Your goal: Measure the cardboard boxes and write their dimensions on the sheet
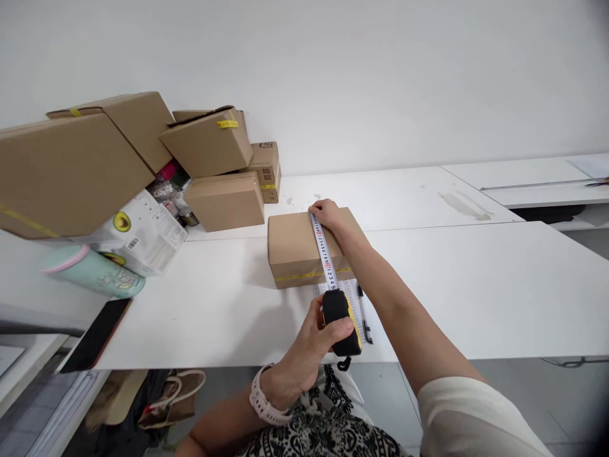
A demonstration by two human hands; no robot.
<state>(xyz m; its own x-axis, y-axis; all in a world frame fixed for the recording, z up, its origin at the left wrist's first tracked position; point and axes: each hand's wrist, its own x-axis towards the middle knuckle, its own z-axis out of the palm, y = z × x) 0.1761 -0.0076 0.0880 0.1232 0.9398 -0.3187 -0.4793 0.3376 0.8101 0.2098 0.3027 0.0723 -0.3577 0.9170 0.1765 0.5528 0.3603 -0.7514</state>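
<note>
In the middle of the desk sits a box. Just near of it, the left hand grips a tape measure; its blade crosses the top to the far edge, where the right hand holds the end. More cartons stand far left, a bottle nearer.

Their L hand is held low, gripping, thumb on top; R arm stretched fwd, R hand w/ fingers curled.
</note>
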